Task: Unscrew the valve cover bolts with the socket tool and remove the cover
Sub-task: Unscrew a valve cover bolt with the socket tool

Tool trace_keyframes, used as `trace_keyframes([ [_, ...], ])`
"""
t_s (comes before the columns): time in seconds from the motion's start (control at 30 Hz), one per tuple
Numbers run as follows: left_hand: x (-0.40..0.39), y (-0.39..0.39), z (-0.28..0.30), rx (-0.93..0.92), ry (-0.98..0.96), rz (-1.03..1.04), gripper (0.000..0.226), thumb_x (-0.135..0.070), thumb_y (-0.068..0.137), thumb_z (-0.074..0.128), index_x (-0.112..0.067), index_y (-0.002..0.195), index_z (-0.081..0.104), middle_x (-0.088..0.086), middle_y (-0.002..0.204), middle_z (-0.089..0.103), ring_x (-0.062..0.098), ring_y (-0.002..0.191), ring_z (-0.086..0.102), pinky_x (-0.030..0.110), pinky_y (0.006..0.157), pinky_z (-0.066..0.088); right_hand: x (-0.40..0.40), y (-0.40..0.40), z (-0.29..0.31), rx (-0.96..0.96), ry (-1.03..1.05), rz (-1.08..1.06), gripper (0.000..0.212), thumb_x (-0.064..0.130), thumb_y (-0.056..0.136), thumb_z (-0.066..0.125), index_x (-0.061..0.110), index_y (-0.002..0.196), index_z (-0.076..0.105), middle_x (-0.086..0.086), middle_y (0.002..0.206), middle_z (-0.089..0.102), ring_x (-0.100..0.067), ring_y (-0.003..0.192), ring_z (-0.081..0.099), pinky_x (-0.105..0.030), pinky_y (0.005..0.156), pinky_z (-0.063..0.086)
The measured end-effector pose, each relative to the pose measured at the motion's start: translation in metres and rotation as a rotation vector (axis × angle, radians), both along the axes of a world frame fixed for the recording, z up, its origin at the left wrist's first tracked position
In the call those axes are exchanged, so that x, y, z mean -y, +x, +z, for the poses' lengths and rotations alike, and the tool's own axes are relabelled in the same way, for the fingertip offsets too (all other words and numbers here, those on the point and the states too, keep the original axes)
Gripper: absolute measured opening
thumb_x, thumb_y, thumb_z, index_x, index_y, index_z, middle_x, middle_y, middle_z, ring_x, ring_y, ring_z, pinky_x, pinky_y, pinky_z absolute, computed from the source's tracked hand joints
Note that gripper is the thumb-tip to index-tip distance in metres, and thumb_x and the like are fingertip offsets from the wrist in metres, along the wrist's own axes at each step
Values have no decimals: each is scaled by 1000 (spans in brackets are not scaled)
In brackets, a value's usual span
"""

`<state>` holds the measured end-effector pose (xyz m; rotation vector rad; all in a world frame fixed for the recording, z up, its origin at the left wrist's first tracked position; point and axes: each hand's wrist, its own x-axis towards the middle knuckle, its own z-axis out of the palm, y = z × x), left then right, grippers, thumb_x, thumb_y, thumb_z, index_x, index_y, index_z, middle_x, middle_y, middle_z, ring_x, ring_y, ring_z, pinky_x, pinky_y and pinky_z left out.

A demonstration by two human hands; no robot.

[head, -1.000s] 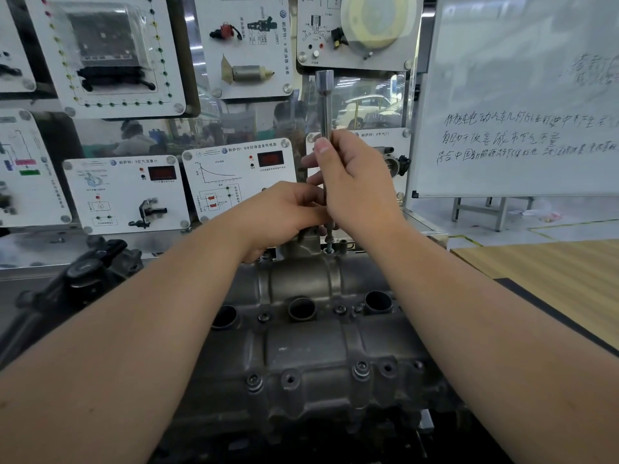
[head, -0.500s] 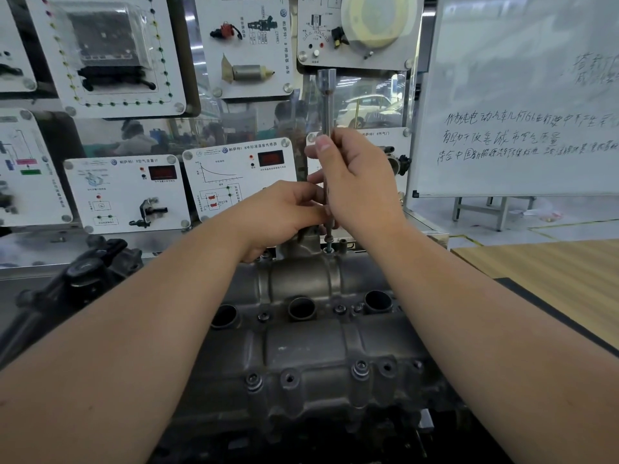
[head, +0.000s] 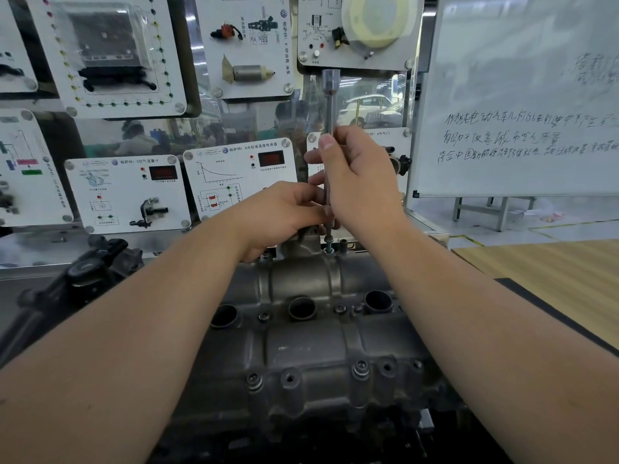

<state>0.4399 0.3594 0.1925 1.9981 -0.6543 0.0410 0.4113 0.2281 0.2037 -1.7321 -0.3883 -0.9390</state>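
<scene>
Little moved: right hand (head: 358, 182) and left hand (head: 284, 212) still grasping socket tool (head: 330, 105) on 12 o'clock bolt (head: 329, 244); valve cover (head: 301, 329) on, near bolts remain.

The valve cover (head: 311, 333) is dull grey metal. The socket tool (head: 330, 105) is silver. The whiteboard (head: 522, 95) is white with dark handwriting.

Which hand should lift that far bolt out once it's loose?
Probably left. The left hand is low beside the bolt, while the right hand grips the socket tool higher up.
</scene>
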Motion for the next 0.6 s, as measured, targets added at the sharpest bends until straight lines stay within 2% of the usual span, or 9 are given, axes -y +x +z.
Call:
trace_keyframes([
  [0.07, 1, -1, 0, 13, 0, -5, 19, -12, 98, 67, -4, 114, 71, 17, 108, 77, 42, 116, 64, 57, 109, 43, 1, 0, 0, 10, -5, -8, 18, 31, 105, 51, 33, 90, 60, 14, 82, 72, -9, 70, 70, -30, 57, 54],
  [0.13, 1, -2, 1, 25, 14, -11, 27, -12, 96, 69, 0, 120, 67, 19, 109, 76, 46, 117, 62, 62, 110, 43, 1, 0, -1, 13, -16, -8, 19, 35, 103, 56, 24, 91, 65, 4, 85, 74, -16, 76, 71, -39, 66, 59],
  [0.2, 2, -2, 1, 29, 23, -9, 32, -11, 95, 70, 3, 123, 64, 20, 111, 75, 46, 117, 62, 63, 110, 42, 1, 0, -2, 14, -43, -21, 25, 36, 103, 57, 17, 91, 67, -3, 85, 73, -21, 78, 70, -43, 70, 58],
  [0.3, 1, -1, 1, 21, 29, 3, 27, -10, 95, 69, 0, 120, 67, 19, 110, 75, 41, 116, 64, 57, 111, 44, 1, 1, -2, 12, -70, -41, 32, 33, 105, 52, 11, 86, 64, -5, 80, 71, -20, 74, 68, -43, 70, 55],
  [0.37, 0, 0, 1, 15, 34, 7, 19, -10, 96, 67, -3, 114, 71, 18, 108, 76, 36, 114, 67, 53, 111, 45, 1, 2, -2, -2, -81, -31, 33, 33, 107, 48, 17, 82, 63, 5, 77, 69, -14, 70, 66, -42, 69, 57],
  [0.47, 0, 0, 1, 18, 22, 1, 15, -9, 97, 67, -3, 108, 74, 23, 109, 74, 40, 116, 65, 55, 111, 45, 0, 2, -1, -24, -85, -1, 30, 34, 108, 44, 26, 84, 60, 10, 82, 72, -9, 70, 66, -39, 70, 57],
  [0.53, 1, 1, 1, 22, 21, -1, 17, -10, 96, 68, -1, 110, 73, 23, 109, 75, 42, 116, 65, 58, 110, 44, 0, 2, -2, -23, -57, 21, 12, 38, 106, 48, 30, 101, 55, 11, 88, 74, -7, 77, 68, -38, 74, 57],
  [0.57, 1, 1, 1, 23, 23, -2, 20, -9, 96, 68, 1, 112, 71, 23, 109, 75, 43, 115, 64, 59, 110, 44, 1, 2, -3, -26, -40, 26, 9, 40, 104, 52, 33, 110, 51, 10, 91, 75, -7, 81, 70, -39, 78, 58],
  [0.6, 2, 0, 1, 24, 24, -1, 23, -9, 95, 68, 3, 115, 69, 23, 109, 75, 44, 116, 64, 60, 110, 44, 1, 2, -3, -25, -27, 28, 15, 40, 102, 56, 34, 114, 48, 8, 93, 76, -9, 85, 70, -42, 81, 59],
])
